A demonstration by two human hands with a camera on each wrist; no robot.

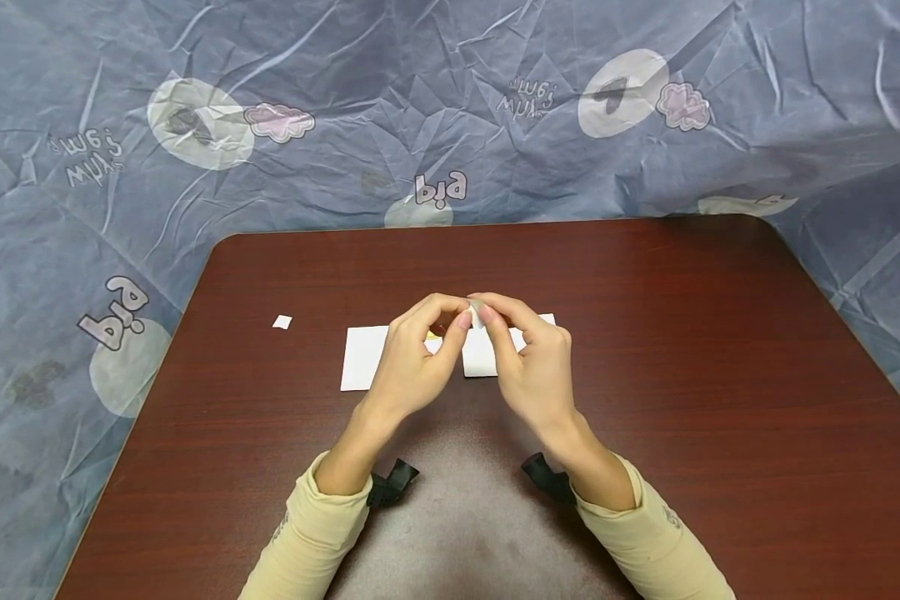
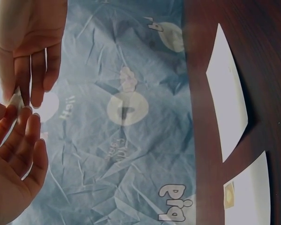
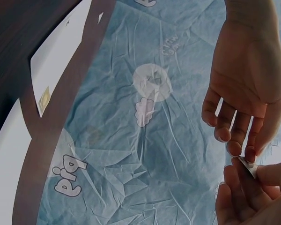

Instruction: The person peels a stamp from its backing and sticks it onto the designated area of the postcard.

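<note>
Above the table, my left hand (image 1: 414, 367) and right hand (image 1: 538, 371) meet at the fingertips. Between thumb and index finger, each pinches a small whitish, paper-like piece (image 1: 477, 315). In the right wrist view this piece (image 3: 247, 167) looks thin and flat, and fingers cover most of it. Beneath the hands lie two white paper sheets: a left sheet (image 1: 358, 358) and a right sheet (image 1: 480, 358). A small yellowish square (image 3: 45, 99), like a stamp or sticker, sits at the inner end of the left sheet.
Farther left on the brown table (image 1: 682, 350) lies a small white scrap (image 1: 282, 322). A crinkled blue printed sheet (image 1: 345, 100) hangs behind the table. Black straps (image 1: 394, 483) are on both wrists.
</note>
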